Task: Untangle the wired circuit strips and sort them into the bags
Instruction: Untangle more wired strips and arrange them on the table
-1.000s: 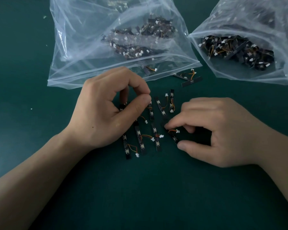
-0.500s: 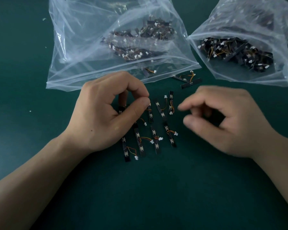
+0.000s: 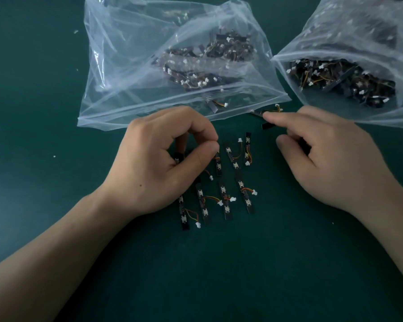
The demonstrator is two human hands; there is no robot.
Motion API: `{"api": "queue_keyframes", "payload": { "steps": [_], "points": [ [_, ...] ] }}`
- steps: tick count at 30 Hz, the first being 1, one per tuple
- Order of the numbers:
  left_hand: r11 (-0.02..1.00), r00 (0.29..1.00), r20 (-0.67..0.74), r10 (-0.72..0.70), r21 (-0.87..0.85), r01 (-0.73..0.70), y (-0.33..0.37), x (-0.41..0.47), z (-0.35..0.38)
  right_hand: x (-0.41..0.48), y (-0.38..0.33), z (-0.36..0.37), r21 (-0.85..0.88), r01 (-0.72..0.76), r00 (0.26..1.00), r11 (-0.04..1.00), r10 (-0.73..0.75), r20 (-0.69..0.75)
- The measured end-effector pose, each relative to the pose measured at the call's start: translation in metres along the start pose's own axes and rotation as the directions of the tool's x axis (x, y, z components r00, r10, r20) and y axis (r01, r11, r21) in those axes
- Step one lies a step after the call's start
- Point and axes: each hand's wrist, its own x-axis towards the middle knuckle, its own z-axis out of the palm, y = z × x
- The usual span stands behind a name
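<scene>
Several black circuit strips (image 3: 246, 196) with orange wires and white plugs lie side by side on the green table, between my hands. My left hand (image 3: 158, 163) is curled over the left strips, and its thumb and forefinger pinch the top end of one strip (image 3: 218, 165). My right hand (image 3: 323, 159) reaches toward a small tangle of strips (image 3: 271, 110) by the left bag's mouth. Its forefinger tip touches the tangle and its thumb is apart, holding nothing. Two clear plastic bags hold many strips: the left bag (image 3: 126, 89) and the right bag (image 3: 382, 38).
The green table top (image 3: 219, 275) stretches bare toward me. A loose strip (image 3: 215, 105) lies just inside the left bag's mouth. A few white specks (image 3: 54, 156) lie at the left.
My right hand let go of the rightmost strip in the row, lifted, and moved up to the tangle by the bags. My left hand stayed in place.
</scene>
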Motion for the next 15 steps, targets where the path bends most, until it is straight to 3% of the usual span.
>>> {"api": "queue_keyframes", "payload": {
  "steps": [8, 15],
  "points": [
    [1.0, 1.0, -0.009, -0.027, 0.011, 0.027, 0.0041, -0.0015, -0.0002, 0.0033, -0.0069, -0.005, 0.008, -0.042, 0.997, 0.999, 0.042, 0.062],
    [1.0, 1.0, 0.019, 0.005, 0.01, -0.005, 0.0018, -0.0027, 0.0014, 0.0021, -0.0047, -0.0058, 0.074, -0.049, 0.999, 0.996, 0.047, 0.027]
  ]
}}
